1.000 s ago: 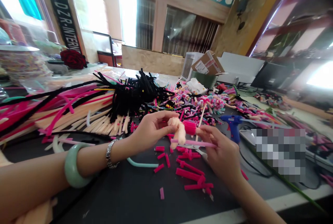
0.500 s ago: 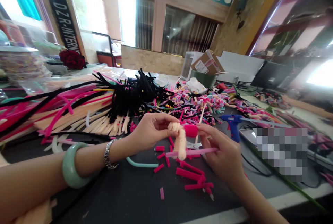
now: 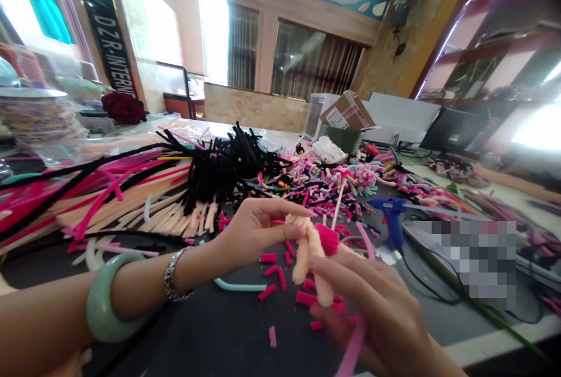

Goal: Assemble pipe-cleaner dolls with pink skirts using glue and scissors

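Note:
A small figure of beige pipe cleaner (image 3: 315,242) is pinched between the thumb and index finger of my left hand (image 3: 249,226). Two fuzzy beige legs hang from it, and a bright pink bundle (image 3: 326,239) forms its other end. My right hand (image 3: 381,301) is just to the right, its fingertips close against the legs; whether they press on them I cannot tell. A light pink pipe cleaner (image 3: 353,345) runs through the right hand's fingers, sticking out above and below. Short pink pipe-cleaner pieces (image 3: 309,297) lie on the dark table beneath.
A blue glue gun (image 3: 391,219) with a cord stands at right. Black pipe cleaners (image 3: 214,172) and cut beige lengths (image 3: 175,219) are heaped at left. Colourful finished pieces (image 3: 350,181) pile up behind the hands. A cardboard box (image 3: 347,114) sits at the back.
My right hand has moved off the pink bundle, down and toward me by the legs. The light pink pipe cleaner has swung from level to steep. The figure is turned, bundle tilted downward.

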A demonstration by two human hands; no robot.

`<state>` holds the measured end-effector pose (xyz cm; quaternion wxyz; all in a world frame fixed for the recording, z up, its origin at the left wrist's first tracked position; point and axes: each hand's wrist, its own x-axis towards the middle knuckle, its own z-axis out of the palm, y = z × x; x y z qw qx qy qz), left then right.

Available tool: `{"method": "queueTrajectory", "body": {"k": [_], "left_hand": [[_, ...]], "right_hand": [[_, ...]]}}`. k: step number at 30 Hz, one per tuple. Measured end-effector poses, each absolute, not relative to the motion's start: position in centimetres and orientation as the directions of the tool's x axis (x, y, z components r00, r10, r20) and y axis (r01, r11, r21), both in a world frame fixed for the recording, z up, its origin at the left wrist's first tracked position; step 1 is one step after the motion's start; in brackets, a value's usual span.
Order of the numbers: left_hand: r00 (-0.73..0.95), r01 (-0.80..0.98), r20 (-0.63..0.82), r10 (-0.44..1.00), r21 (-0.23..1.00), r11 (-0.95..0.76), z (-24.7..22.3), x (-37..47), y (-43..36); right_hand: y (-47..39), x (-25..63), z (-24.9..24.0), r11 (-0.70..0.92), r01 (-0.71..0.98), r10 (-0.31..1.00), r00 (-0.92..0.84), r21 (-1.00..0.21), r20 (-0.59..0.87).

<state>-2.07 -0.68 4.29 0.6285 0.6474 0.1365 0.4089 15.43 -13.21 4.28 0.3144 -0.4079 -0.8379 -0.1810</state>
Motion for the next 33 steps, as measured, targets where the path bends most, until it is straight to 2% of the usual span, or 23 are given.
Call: {"method": "queueTrajectory", "body": {"k": [6, 12, 14, 16, 18, 23, 25, 29, 33], "left_hand": [[0.667, -0.4, 0.281, 0.69, 0.916, 0.013, 4.4, -1.8, -0.6], [0.689, -0.4, 0.239, 0.684, 0.913, 0.084, 4.3, -1.8, -0.7], [0.694, -0.402, 0.219, 0.686, 0.908, 0.117, 4.2, -1.8, -0.6], [0.693, -0.402, 0.211, 0.689, 0.907, 0.127, 4.1, -1.8, -0.5], [0.679, -0.399, 0.221, 0.7, 0.912, 0.1, 4.1, -1.7, -0.6], [0.563, -0.42, 0.322, 0.762, 0.905, -0.072, 4.6, -1.6, -1.6], [0.556, -0.401, 0.321, 0.767, 0.911, -0.09, 4.9, -1.7, -2.1], [0.677, -0.324, 0.295, 0.674, 0.942, -0.087, 5.0, -1.9, -2.7], [0.768, -0.283, 0.241, 0.593, 0.959, -0.024, 4.5, -1.8, -3.1]], "right_hand": [[-13.2, 15.7, 4.8, 0.654, 0.731, 0.601, -0.343, -0.197, 0.722], [-13.1, 14.6, 4.5, 0.543, 0.721, 0.714, -0.128, -0.43, 0.688], [-13.1, 14.6, 4.3, 0.453, 0.661, 0.801, -0.009, -0.597, 0.598], [-13.0, 14.7, 4.2, 0.34, 0.543, 0.892, 0.074, -0.768, 0.447], [-12.9, 14.8, 4.4, 0.246, 0.417, 0.942, 0.111, -0.875, 0.318], [-12.7, 14.8, 4.6, 0.217, 0.229, 0.937, 0.224, -0.949, 0.268], [-12.7, 14.8, 4.4, 0.232, 0.13, 0.939, 0.228, -0.964, 0.257], [-12.7, 14.5, 4.1, 0.208, -0.114, 0.966, 0.181, -0.972, 0.185], [-12.8, 13.9, 4.0, 0.189, -0.227, 0.972, 0.183, -0.955, 0.149]]}}
